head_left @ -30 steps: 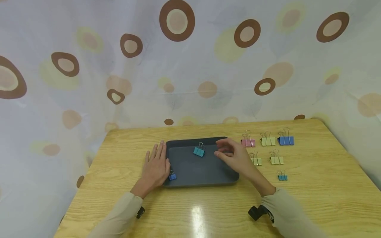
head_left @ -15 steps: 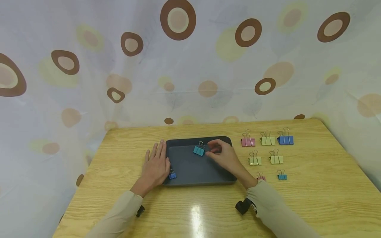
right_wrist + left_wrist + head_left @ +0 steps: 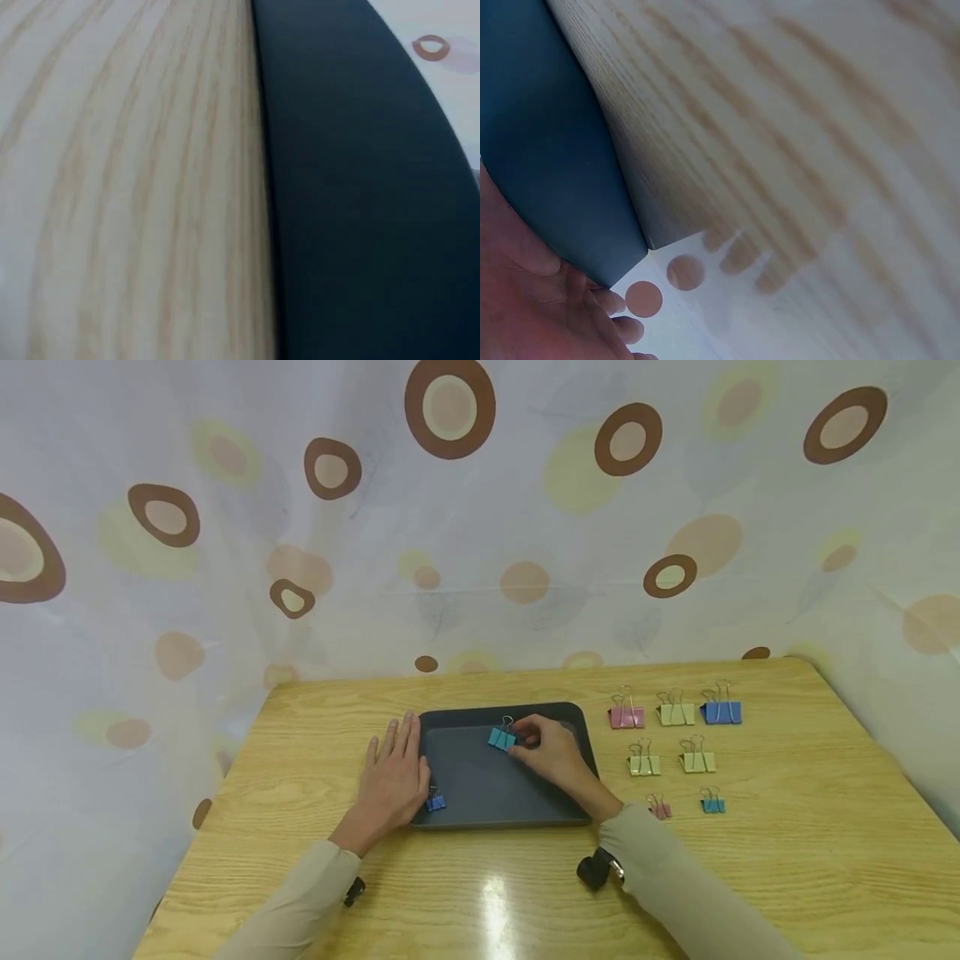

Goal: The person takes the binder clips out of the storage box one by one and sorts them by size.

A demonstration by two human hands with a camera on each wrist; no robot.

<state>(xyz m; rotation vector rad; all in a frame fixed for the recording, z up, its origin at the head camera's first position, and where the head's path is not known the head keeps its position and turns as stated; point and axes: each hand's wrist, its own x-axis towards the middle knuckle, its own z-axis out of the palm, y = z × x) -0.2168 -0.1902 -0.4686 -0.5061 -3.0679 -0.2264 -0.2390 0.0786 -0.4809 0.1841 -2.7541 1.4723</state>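
Observation:
A dark grey tray (image 3: 480, 802) lies on the table. My left hand (image 3: 390, 785) rests along the tray's left edge with its fingers straight; the left wrist view shows this hand (image 3: 540, 292) beside the tray's dark wall (image 3: 547, 135). Inside the tray, toward the back, lies a teal binder clip (image 3: 502, 739). My right hand (image 3: 553, 752) reaches over the tray and pinches the right side of that clip between thumb and fingers. A small blue binder clip (image 3: 436, 802) sits in the tray's front left corner, near my left thumb. The right wrist view shows no fingers, only the tray wall (image 3: 367, 180) and table.
Right of the tray, more binder clips stand in rows: pink (image 3: 626, 717), yellow (image 3: 677, 714) and blue (image 3: 722, 712) at the back, two yellow ones midway, a small pink (image 3: 660, 808) and a teal one (image 3: 713, 806) in front. A patterned curtain (image 3: 480, 610) hangs behind the table.
My right hand has moved left from the tray's right side to the teal clip, bringing the small pink clip into view. My left hand has stayed in place.

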